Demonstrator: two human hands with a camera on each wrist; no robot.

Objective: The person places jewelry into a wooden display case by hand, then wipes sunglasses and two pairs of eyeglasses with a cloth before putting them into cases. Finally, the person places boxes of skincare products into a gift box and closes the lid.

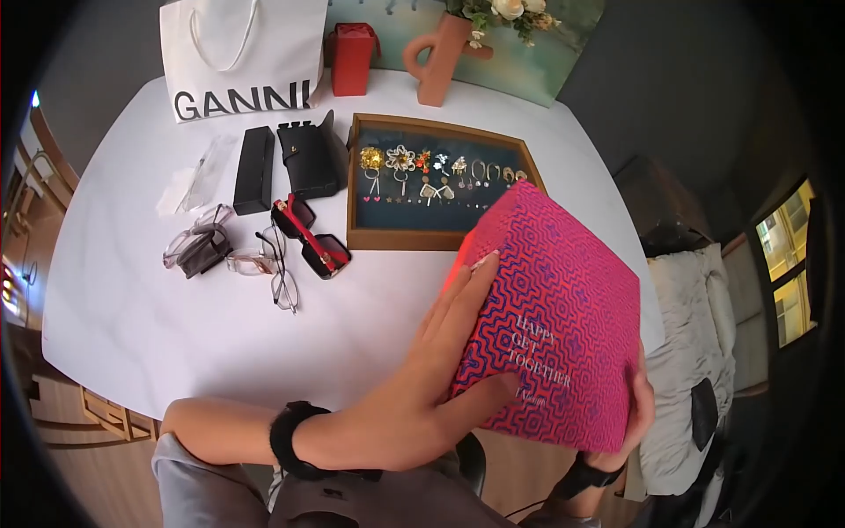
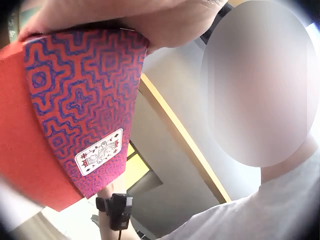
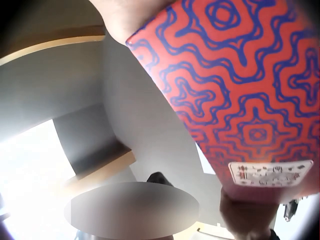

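A patterned gift box (image 1: 572, 282) in pink, red and blue, lettered "HAPPY GET TOGETHER", is tilted up over the right front of the table. My left hand (image 1: 422, 396) grips its left side, the thumb on the lettered face and the fingers along the edge. The right hand (image 1: 641, 414) holds the lower right edge, with most of its fingers hidden behind the box. Beside the patterned side, a plain red part of the box (image 2: 30, 135) shows in the left wrist view. A playing-card picture (image 3: 270, 173) marks the patterned side in the right wrist view.
Behind the box lies a wooden jewellery tray (image 1: 400, 238) with rings and earrings. Sunglasses (image 1: 312, 238), other glasses (image 1: 280, 273) and black cases (image 1: 255, 172) lie left of it. A white GANNI bag (image 1: 238, 62), red box (image 1: 352, 62) and flower vase (image 1: 440, 62) stand at the back.
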